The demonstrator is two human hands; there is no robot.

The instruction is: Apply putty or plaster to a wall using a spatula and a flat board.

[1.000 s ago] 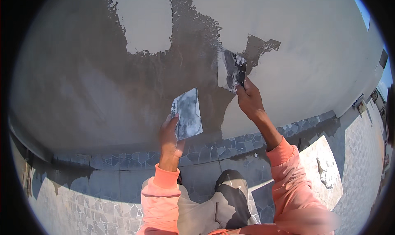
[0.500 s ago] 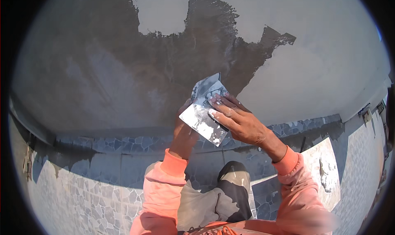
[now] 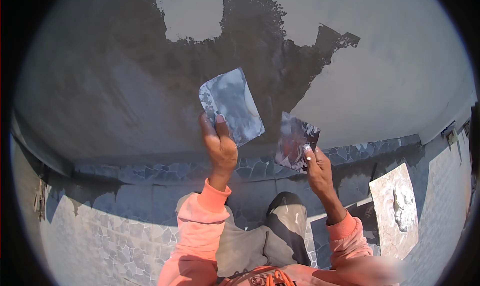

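Note:
My left hand (image 3: 220, 143) grips a flat plaster scraper (image 3: 232, 106), a pale blue-grey plate with a rounded corner and white smears, thumb on its near face. In my right hand (image 3: 318, 168) is a second, smaller scraper (image 3: 295, 142), a shiny dark square with white plaster along one edge. White plaster sticks to the right thumb. The two blades are apart, both held in front of the wall (image 3: 165, 96). Dark damp-looking patches with ragged edges spread over that wall beside paler grey areas.
A pale board (image 3: 382, 211) with a heap of grey-white paste (image 3: 401, 208) lies at the right. Stone-patterned tiles (image 3: 125, 236) cover the sunlit floor, and a similar strip (image 3: 145, 175) runs along the wall's foot. My bent legs (image 3: 250, 243) are below my hands.
The two scrapers were pressed together between my hands. They have come apart: the left one moved up and left, the right one down and right. Each hand still holds one.

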